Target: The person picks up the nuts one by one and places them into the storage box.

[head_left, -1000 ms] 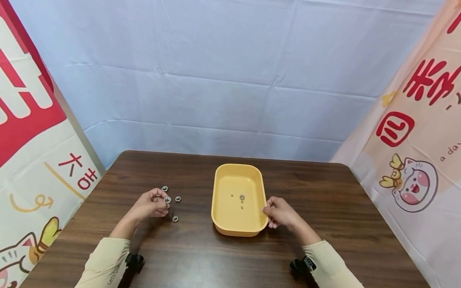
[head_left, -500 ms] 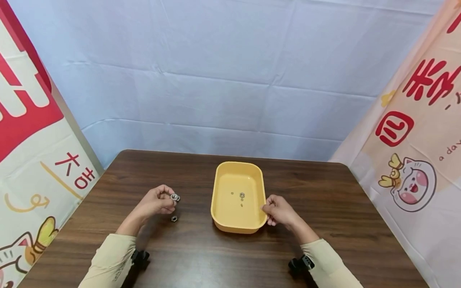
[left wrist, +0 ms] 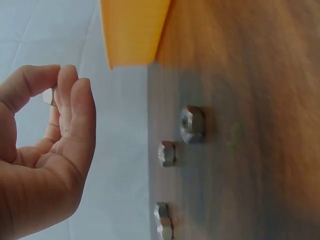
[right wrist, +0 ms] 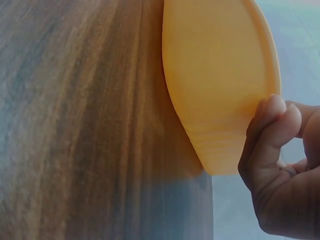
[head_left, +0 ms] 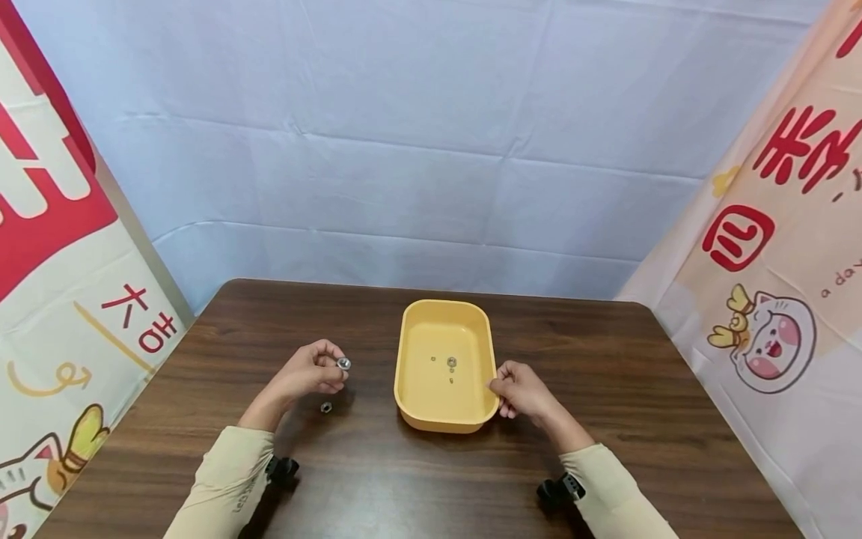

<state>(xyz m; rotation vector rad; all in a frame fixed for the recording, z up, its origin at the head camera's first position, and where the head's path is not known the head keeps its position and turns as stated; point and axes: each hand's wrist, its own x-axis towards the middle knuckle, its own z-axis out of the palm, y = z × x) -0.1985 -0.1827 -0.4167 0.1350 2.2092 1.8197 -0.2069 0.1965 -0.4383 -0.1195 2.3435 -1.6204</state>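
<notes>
My left hand (head_left: 311, 372) pinches a silver hex nut (head_left: 343, 363) between thumb and fingertips, raised above the table left of the yellow tray. In the left wrist view the held nut (left wrist: 49, 96) is mostly covered by the fingers. Below that hand a loose nut (head_left: 326, 407) lies on the table. Several nuts, among them a near one (left wrist: 194, 124), show in the left wrist view; in the head view the hand hides most of them. With thumb and curled fingers my right hand (head_left: 524, 391) grips the right rim of the yellow tray (head_left: 412, 419).
Inside the tray lie a nut (head_left: 452, 361) and a few tiny pieces too small to identify. The dark wooden table (head_left: 592, 359) extends around the tray. A pale cloth (head_left: 404, 187) hangs behind it, with printed banners at both sides.
My left hand has moved right, toward the tray, carrying the nut and passing over the other nuts. My right hand has stayed on the tray's rim.
</notes>
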